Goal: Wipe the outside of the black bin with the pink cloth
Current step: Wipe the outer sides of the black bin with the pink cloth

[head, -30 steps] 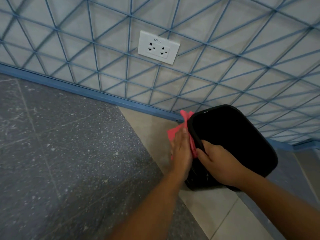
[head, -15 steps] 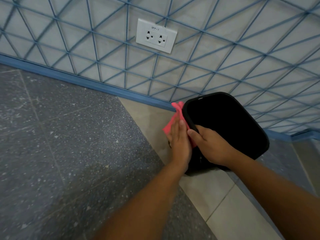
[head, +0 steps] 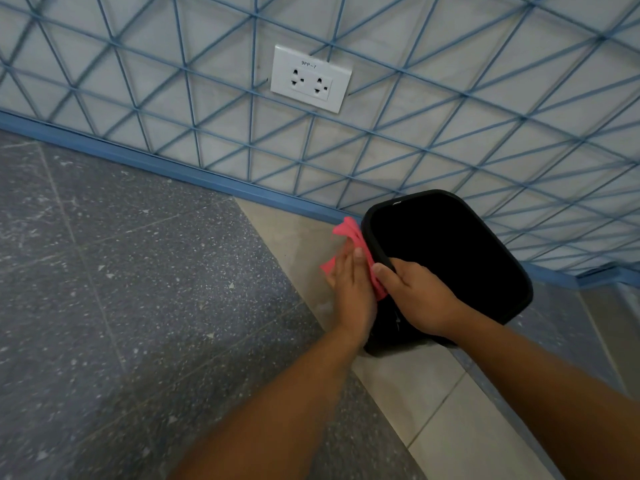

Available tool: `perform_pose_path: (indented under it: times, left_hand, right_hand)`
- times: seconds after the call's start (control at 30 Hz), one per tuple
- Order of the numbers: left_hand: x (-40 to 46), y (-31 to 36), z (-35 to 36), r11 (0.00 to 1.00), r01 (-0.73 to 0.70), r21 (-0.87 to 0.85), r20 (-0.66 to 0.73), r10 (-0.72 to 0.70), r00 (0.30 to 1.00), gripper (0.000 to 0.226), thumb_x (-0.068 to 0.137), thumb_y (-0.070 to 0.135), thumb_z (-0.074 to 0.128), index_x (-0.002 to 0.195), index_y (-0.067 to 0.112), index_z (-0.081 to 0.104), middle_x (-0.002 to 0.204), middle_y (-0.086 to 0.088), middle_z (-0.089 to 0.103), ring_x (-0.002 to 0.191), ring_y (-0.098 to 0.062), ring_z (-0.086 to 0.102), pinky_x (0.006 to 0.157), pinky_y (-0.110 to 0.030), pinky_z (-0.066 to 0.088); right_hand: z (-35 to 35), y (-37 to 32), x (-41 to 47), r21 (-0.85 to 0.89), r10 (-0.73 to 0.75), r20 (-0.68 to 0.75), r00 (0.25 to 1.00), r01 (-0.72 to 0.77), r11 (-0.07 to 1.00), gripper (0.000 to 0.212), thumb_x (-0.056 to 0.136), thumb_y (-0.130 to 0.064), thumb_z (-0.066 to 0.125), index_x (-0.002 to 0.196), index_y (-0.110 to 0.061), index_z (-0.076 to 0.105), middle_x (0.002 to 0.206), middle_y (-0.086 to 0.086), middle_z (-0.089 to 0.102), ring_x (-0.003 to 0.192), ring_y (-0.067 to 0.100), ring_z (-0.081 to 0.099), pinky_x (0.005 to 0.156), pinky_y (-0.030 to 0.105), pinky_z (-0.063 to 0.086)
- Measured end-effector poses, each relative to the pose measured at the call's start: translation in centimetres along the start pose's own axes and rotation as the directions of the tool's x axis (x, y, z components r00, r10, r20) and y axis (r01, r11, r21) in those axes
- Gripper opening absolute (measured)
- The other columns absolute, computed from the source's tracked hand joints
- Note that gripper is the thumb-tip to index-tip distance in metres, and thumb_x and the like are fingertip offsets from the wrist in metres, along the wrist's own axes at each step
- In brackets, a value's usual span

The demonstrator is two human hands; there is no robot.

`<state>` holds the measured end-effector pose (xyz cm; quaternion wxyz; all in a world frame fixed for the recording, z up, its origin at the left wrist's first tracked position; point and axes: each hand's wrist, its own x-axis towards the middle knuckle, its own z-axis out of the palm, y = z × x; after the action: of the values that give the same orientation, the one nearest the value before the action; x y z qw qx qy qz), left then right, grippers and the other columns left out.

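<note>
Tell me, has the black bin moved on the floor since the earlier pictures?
No. The black bin keeps its place against the blue baseboard, below and right of the wall socket.

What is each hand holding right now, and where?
Right hand grips the black bin at its near rim. Left hand presses the pink cloth flat against the bin's outer side.

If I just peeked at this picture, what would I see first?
Probably the bright pink cloth, pressed flat by the left hand against the outer side of the black bin, which stands on the floor by the wall. The right hand grips the bin's near rim. Higher up, a white double socket sits on the pale wall crossed by blue lines.
</note>
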<state>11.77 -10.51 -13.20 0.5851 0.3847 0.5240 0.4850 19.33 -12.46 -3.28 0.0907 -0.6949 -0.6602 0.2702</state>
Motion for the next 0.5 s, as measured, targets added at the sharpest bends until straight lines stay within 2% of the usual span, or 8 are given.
perform_pose_path:
  times: [0.03, 0.1, 0.13, 0.17, 0.23, 0.33, 0.43, 0.5]
  left_hand:
    - [-0.6, -0.1, 0.3, 1.000, -0.027, -0.006, 0.005, 0.027, 1.000, 0.070, 0.107, 0.059, 0.035, 0.163, 0.017, 0.042, 0.169, -0.005, 0.043, 0.162, -0.020, 0.026, 0.135, -0.036, 0.010]
    - [-1.1, -1.0, 0.3, 0.997, -0.038, 0.068, 0.073, 0.033, 0.997, 0.057, 0.116, 0.043, 0.035, 0.167, 0.018, 0.032, 0.176, -0.004, 0.029, 0.162, -0.010, 0.009, 0.131, -0.026, 0.000]
    - [-1.0, -1.2, 0.0, 0.994, -0.025, 0.107, 0.083, 0.016, 0.996, 0.052, 0.118, 0.033, 0.032, 0.167, 0.017, 0.028, 0.177, -0.004, 0.024, 0.162, -0.010, 0.005, 0.128, -0.021, -0.002]
    - [-0.7, -1.0, -0.3, 0.992, 0.008, 0.123, 0.078, -0.017, 0.997, 0.051, 0.118, 0.029, 0.029, 0.168, 0.016, 0.028, 0.177, -0.003, 0.025, 0.165, -0.014, 0.006, 0.127, -0.023, -0.001]
    - [0.4, -0.4, -0.4, 0.997, 0.019, 0.069, 0.042, -0.022, 0.999, 0.053, 0.118, 0.037, 0.029, 0.166, 0.017, 0.033, 0.174, -0.003, 0.034, 0.166, -0.025, 0.015, 0.131, -0.032, 0.002]
    - [-0.3, 0.1, 0.0, 0.998, -0.052, 0.032, 0.031, 0.051, 0.998, 0.082, 0.101, 0.069, 0.029, 0.164, 0.018, 0.042, 0.170, -0.002, 0.042, 0.161, -0.023, 0.028, 0.135, -0.040, 0.015]
    - [0.1, -1.0, -0.8, 0.993, -0.041, 0.113, 0.056, 0.035, 0.998, 0.082, 0.099, 0.062, 0.025, 0.161, 0.014, 0.046, 0.166, -0.008, 0.045, 0.159, -0.025, 0.033, 0.136, -0.040, 0.010]
    - [0.7, -0.9, -1.0, 0.996, -0.017, 0.087, 0.028, 0.015, 0.999, 0.080, 0.099, 0.062, 0.026, 0.158, 0.014, 0.051, 0.161, -0.009, 0.053, 0.156, -0.027, 0.039, 0.135, -0.047, 0.014]
  right_hand:
    - [-0.1, 0.0, 0.0, 0.001, -0.002, -0.004, 1.000, 0.002, 1.000, 0.037, 0.096, -0.047, 0.037, 0.097, -0.020, 0.062, 0.093, 0.002, 0.070, 0.090, 0.021, 0.065, 0.088, 0.047, 0.050]
    - [-0.2, 0.3, 0.0, 0.002, 0.004, -0.008, 1.000, -0.004, 1.000, 0.040, 0.095, -0.049, 0.036, 0.096, -0.019, 0.062, 0.092, 0.004, 0.070, 0.089, 0.022, 0.065, 0.087, 0.048, 0.050]
    - [-0.3, 0.4, -0.1, -0.003, 0.010, -0.001, 1.000, -0.010, 1.000, 0.038, 0.096, -0.047, 0.037, 0.092, -0.018, 0.061, 0.088, 0.005, 0.069, 0.085, 0.023, 0.065, 0.085, 0.049, 0.051]
    - [-0.3, 0.4, -0.1, -0.010, 0.017, 0.009, 1.000, -0.016, 1.000, 0.037, 0.097, -0.044, 0.037, 0.088, -0.017, 0.060, 0.086, 0.006, 0.068, 0.083, 0.023, 0.065, 0.084, 0.049, 0.051]
    - [-0.2, 0.3, 0.0, -0.014, 0.006, 0.016, 1.000, -0.006, 1.000, 0.037, 0.097, -0.045, 0.037, 0.089, -0.018, 0.061, 0.087, 0.005, 0.068, 0.083, 0.022, 0.065, 0.084, 0.048, 0.051]
    - [0.0, 0.2, 0.2, -0.001, -0.013, 0.008, 1.000, 0.013, 1.000, 0.048, 0.090, -0.055, 0.033, 0.100, -0.020, 0.063, 0.093, 0.003, 0.070, 0.090, 0.022, 0.065, 0.087, 0.048, 0.051]
    - [0.1, 0.4, 0.1, -0.019, -0.011, -0.007, 1.000, 0.011, 1.000, 0.038, 0.096, -0.047, 0.037, 0.094, -0.018, 0.062, 0.090, 0.004, 0.069, 0.087, 0.023, 0.065, 0.085, 0.047, 0.051]
    - [0.2, 0.3, 0.2, -0.021, -0.011, -0.012, 1.000, 0.011, 1.000, 0.037, 0.097, -0.045, 0.038, 0.093, -0.018, 0.062, 0.090, 0.004, 0.069, 0.086, 0.023, 0.065, 0.085, 0.047, 0.051]
